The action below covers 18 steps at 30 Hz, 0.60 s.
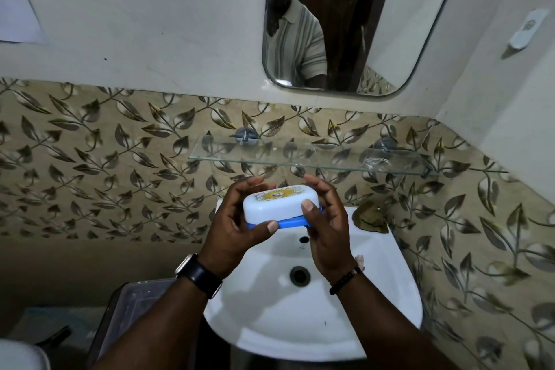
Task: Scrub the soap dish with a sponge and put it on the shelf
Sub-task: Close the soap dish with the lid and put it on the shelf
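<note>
The soap dish (277, 204) is a white oval box with a yellow patterned lid and a blue base. I hold it above the back of the white sink (375, 294). My left hand (237, 228) grips its left end, thumb on the front edge. My right hand (326, 219) wraps its right end, thumb on the lid's corner. The glass shelf (315, 156) hangs on the tiled wall just above and behind the dish, with nothing large on it. No sponge shows in view.
A mirror (390, 24) hangs above the shelf and reflects a person's striped shirt. A brownish lump (369, 218) lies on the sink's back right corner. A clear plastic bin (129, 315) stands left of the sink. A white holder (525, 31) is fixed to the right wall.
</note>
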Available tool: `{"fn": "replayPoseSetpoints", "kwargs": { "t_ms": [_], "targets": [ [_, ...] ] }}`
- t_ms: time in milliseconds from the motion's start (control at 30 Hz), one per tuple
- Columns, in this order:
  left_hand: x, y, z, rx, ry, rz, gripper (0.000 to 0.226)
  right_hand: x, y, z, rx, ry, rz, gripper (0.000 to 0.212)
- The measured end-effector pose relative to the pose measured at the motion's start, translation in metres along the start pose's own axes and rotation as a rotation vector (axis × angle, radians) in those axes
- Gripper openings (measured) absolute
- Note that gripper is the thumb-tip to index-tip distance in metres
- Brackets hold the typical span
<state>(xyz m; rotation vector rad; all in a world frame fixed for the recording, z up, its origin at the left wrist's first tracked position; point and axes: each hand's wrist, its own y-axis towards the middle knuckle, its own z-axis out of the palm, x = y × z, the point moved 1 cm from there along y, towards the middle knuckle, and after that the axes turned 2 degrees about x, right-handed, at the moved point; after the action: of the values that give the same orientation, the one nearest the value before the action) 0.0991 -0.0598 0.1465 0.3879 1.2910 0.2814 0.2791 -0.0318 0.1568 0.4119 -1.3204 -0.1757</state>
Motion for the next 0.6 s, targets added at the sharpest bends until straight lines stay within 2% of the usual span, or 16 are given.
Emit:
{"fn": "replayPoseSetpoints", "kwargs": {
  "t_ms": [133, 333, 467, 600],
  "targets": [
    [0.0, 0.003, -0.001, -0.005, -0.02, 0.006, 0.07, 0.005, 0.004, -0.001, 0.01, 0.032, 0.002, 0.048],
    [-0.001, 0.004, -0.001, -0.062, -0.08, 0.013, 0.064, 0.011, 0.005, -0.003, 0.085, -0.087, -0.002, 0.044],
    [-0.002, 0.007, -0.003, -0.069, -0.107, 0.012, 0.058, 0.016, 0.008, -0.011, 0.208, -0.157, -0.008, 0.065],
    [-0.002, 0.011, -0.002, -0.037, -0.122, 0.011, 0.06, 0.02, 0.011, -0.017, 0.288, -0.144, -0.004, 0.072]
  ]
}}
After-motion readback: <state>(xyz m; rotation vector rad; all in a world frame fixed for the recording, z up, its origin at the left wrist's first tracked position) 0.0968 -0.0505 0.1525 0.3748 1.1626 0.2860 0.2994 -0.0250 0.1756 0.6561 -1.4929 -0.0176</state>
